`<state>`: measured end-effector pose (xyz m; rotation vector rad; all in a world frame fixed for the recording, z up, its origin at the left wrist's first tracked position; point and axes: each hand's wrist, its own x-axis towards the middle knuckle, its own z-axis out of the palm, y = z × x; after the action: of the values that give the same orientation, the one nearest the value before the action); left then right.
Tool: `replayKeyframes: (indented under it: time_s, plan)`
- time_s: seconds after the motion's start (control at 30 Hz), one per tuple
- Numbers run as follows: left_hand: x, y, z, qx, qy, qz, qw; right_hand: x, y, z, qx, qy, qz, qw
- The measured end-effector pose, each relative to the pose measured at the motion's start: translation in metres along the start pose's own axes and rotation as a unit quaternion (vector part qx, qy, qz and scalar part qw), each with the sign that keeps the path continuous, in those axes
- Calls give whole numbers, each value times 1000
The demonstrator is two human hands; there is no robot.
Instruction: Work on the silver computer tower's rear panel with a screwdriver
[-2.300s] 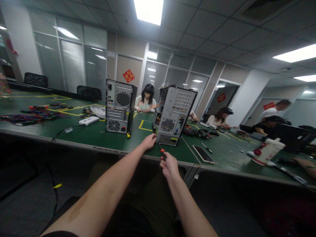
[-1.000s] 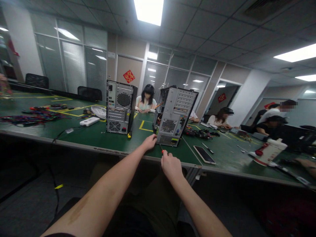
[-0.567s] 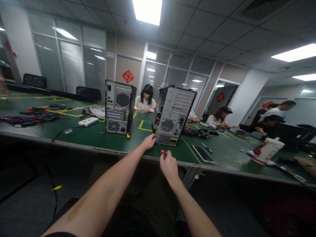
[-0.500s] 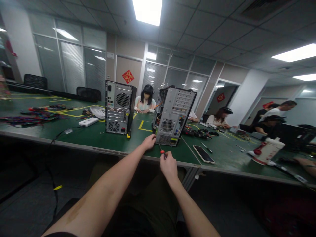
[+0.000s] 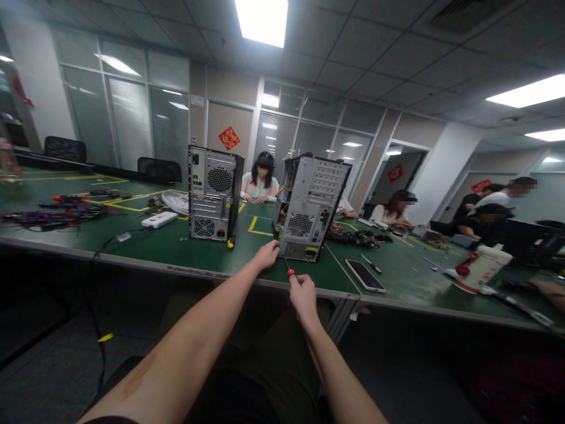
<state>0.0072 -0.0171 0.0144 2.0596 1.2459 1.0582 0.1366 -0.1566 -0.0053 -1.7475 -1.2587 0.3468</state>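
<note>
My right hand [image 5: 302, 294] grips a screwdriver [image 5: 291, 272] with a red end on its handle; its shaft points up at the bottom rear edge of an open computer case [image 5: 300, 203]. The case stands upright with its back facing me and its left side uncovered, showing wires inside. My left hand [image 5: 267, 254] is closed at the case's lower left corner, its fingertips partly hidden behind the edge. A second computer case [image 5: 207, 206] stands upright to the left, apart from both hands.
A phone [image 5: 365, 275] and a thin tool [image 5: 371, 264] lie to the right. Further right stands a white container [image 5: 483, 268]. Bundled cables [image 5: 62, 211] and a white power strip [image 5: 159, 219] lie left. Across the green table [image 5: 145, 250] sits a person [image 5: 260, 179]; others work at right.
My right hand has shifted very slightly around the screwdriver handle. The left hand and both cases stay in place.
</note>
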Motion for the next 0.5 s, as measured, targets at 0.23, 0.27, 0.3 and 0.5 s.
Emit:
replayKeyframes:
  time_s: [0.23,0.27,0.3,0.5]
  plan:
    - [5,-9,3,-18,12,4,1000,5,7,2,38,-5,13,999]
    - [5,-10,4,-26,15,4,1000,6,6,0,38,-6,13,999]
    - [6,-11,4,-35,19,4,999,6,6,-2,37,-7,13,999]
    - [17,-30,7,-144,105,-5,984,-1,-1,-25,-5,-20,-7,1000]
